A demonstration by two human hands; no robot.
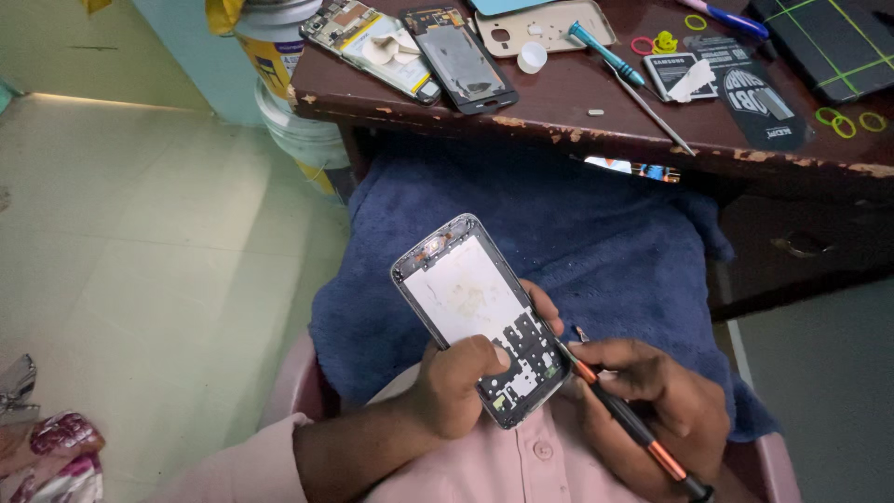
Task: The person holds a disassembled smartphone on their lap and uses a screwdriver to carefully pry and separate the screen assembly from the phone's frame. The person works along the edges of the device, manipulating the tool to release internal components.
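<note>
While a blue towel (577,233) is spread over the lap, an opened phone frame (480,317) is gripped by the left hand (456,387) above it, with the thumb pressed on its lower part and the fingers closed behind it. A black and orange screwdriver (633,428) is held in the closed right hand (661,396), and its tip is placed at the right edge of the frame. On the desk (559,102) beyond, phone parts (414,47), a battery (675,74) and a teal screwdriver (605,54) are laid.
</note>
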